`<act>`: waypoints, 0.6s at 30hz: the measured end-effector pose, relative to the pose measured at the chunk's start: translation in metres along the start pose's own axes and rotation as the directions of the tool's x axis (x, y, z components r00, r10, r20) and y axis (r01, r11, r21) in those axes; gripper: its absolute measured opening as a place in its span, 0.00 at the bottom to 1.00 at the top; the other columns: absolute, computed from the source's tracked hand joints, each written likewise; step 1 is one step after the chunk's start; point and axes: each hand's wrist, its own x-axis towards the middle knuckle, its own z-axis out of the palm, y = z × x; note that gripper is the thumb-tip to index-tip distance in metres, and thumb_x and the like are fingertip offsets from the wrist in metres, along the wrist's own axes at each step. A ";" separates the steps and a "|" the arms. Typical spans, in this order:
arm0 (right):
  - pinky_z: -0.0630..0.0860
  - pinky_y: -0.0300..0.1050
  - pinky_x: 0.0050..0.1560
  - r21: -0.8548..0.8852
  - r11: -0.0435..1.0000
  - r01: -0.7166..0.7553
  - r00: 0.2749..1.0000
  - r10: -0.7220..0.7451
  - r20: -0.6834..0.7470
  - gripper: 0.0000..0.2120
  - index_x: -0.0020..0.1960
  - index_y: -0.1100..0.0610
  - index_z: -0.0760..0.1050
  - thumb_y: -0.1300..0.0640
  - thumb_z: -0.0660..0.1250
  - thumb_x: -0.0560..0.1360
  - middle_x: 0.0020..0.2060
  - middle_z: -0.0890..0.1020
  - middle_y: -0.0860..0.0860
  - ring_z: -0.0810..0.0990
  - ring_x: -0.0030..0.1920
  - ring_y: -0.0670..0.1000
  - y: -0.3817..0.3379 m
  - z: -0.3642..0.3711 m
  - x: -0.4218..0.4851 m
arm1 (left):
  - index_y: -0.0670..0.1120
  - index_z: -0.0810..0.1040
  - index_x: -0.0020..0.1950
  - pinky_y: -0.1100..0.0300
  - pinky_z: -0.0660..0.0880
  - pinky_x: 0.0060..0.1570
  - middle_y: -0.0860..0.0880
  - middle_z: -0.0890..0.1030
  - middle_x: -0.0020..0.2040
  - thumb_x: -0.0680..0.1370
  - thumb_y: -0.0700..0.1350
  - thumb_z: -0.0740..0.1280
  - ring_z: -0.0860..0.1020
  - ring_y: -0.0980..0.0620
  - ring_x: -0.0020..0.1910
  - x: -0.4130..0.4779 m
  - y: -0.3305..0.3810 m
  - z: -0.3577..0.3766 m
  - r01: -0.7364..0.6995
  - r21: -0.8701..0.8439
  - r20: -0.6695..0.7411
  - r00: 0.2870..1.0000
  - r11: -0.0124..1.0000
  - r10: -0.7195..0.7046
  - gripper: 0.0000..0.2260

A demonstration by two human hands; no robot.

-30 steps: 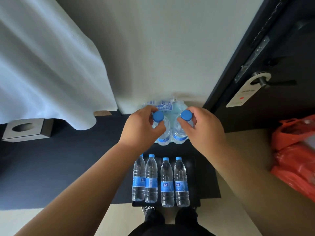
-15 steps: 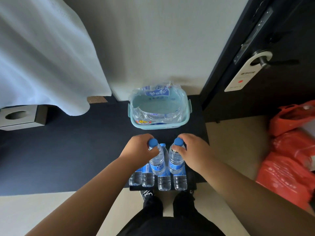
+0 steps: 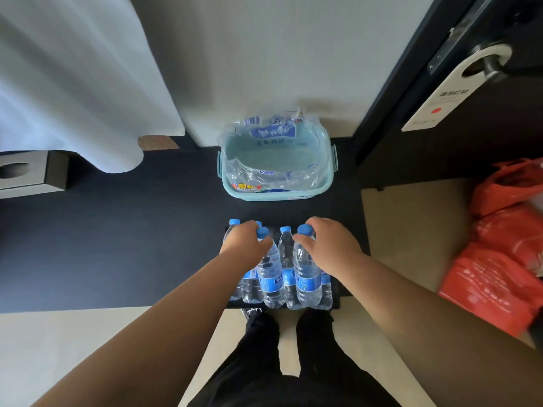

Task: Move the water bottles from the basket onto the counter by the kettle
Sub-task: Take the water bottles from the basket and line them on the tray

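two bottles are now carried from the basket [image 3: 276, 193] to the tabletop's [image 3: 147, 230] front edge, left hand [image 3: 245, 240] closed on the left bottle [image 3: 271, 274], right hand [image 3: 332, 245] closed on the right bottle [image 3: 307, 274]; the basket looks emptied.

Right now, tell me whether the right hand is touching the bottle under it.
Touching. In the head view the right hand has its fingers wrapped around the bottle just below the blue cap.

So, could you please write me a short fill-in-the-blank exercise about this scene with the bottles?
1. Each hand grips one clear plastic water bottle by its ____ cap.
2. The pale teal plastic basket now holds only crumpled clear ____ wrap.
3. The left hand and right hand hold their bottles over a row of bottles on a ____ tray.

Missing words: blue; plastic; black
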 end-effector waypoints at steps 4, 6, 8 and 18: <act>0.82 0.55 0.50 0.038 0.996 -0.084 0.996 0.084 0.005 0.18 0.59 0.53 0.77 0.39 0.65 0.81 0.51 0.82 0.50 0.81 0.49 0.52 0.011 0.011 0.024 | 0.48 0.76 0.55 0.58 0.71 0.31 0.49 0.79 0.40 0.79 0.53 0.66 0.78 0.52 0.36 0.024 0.010 0.018 0.081 0.003 0.010 0.997 0.997 -0.081 0.10; 0.82 0.55 0.49 0.048 0.989 -0.140 0.990 0.140 0.001 0.19 0.60 0.53 0.77 0.38 0.63 0.82 0.50 0.82 0.50 0.82 0.49 0.52 0.018 0.018 0.035 | 0.48 0.77 0.54 0.59 0.69 0.30 0.49 0.81 0.41 0.79 0.54 0.65 0.78 0.51 0.35 0.038 0.015 0.026 0.098 0.030 0.001 0.995 0.995 -0.098 0.10; 0.82 0.54 0.47 0.048 0.983 -0.179 0.984 0.178 0.011 0.20 0.59 0.54 0.77 0.38 0.62 0.82 0.46 0.83 0.51 0.82 0.45 0.52 0.025 0.026 0.045 | 0.48 0.77 0.53 0.60 0.66 0.32 0.49 0.82 0.42 0.79 0.54 0.64 0.80 0.49 0.37 0.050 0.020 0.032 0.094 0.073 0.013 0.995 0.993 -0.095 0.11; 0.70 0.45 0.32 0.091 0.956 -0.280 0.958 0.284 -0.029 0.19 0.50 0.55 0.78 0.39 0.63 0.81 0.38 0.80 0.50 0.80 0.37 0.50 0.057 0.058 0.078 | 0.42 0.79 0.47 0.55 0.74 0.35 0.46 0.81 0.39 0.79 0.49 0.63 0.81 0.45 0.39 0.083 0.022 0.063 0.115 0.200 0.162 0.976 0.973 -0.149 0.11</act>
